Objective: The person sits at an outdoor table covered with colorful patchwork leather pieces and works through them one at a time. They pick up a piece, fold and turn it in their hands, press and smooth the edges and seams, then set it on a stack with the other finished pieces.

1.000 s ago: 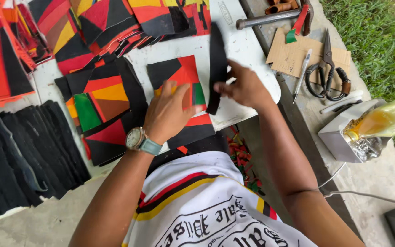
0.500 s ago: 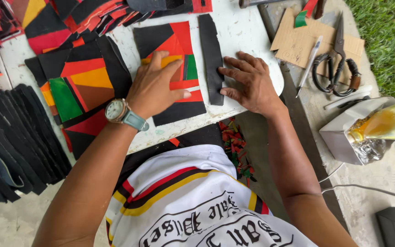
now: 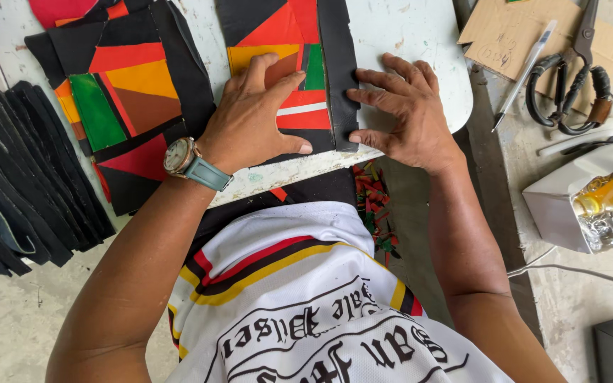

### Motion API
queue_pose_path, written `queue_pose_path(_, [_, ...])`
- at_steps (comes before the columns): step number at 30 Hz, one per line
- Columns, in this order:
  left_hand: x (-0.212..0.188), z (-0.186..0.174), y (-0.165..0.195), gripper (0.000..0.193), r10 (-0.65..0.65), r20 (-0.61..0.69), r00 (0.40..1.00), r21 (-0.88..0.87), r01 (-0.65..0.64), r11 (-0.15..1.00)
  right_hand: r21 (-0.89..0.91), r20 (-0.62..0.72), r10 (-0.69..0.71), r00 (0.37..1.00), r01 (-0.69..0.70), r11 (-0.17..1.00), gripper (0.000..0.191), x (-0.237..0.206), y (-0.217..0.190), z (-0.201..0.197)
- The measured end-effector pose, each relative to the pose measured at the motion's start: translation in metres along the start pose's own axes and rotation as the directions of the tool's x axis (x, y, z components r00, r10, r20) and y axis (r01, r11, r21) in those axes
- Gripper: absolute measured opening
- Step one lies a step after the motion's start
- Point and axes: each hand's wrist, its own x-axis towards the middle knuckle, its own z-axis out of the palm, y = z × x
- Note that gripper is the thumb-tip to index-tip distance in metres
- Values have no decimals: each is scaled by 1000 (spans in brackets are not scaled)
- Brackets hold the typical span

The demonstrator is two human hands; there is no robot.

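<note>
Two hands press flat on a patchwork panel (image 3: 289, 78) of red, orange, green and black pieces near the white table's (image 3: 406, 35) front edge. A black strip (image 3: 338, 71) lies along the panel's right side, long axis running away from the person. The right hand (image 3: 406, 110), fingers spread, presses on it; the left hand (image 3: 253, 117) flattens the panel. Whether strip overlaps panel is unclear. Scissors (image 3: 569, 78) lie well right.

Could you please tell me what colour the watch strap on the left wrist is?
The strap is a muted teal, seen in the head view.
</note>
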Motion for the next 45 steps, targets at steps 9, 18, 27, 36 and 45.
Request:
queue_pose_path(9, [2, -2, -22, 76, 58, -121, 991, -152, -76, 986, -3, -30, 4, 1000, -4, 1000, 60, 11, -1, 9])
queue_pose_path(18, [4, 9, -16, 80, 88, -110, 990, -80, -97, 992, -13, 11, -1, 1000, 1, 1000, 68, 14, -3, 9])
queue_pose_path(27, [3, 11, -16, 83, 66, -86, 994, -86, -73, 994, -4, 26, 14, 1000, -14, 1000, 70, 11, 0, 10])
queue_pose_path(36, [2, 11, -18, 84, 73, -95, 993, -100, -83, 992, -1, 23, 28, 999, -28, 1000, 69, 13, -6, 10])
queue_pose_path(45, [-1, 9, -7, 77, 95, -107, 990, -91, -105, 990, -23, -6, 6, 1000, -6, 1000, 69, 9, -10, 13])
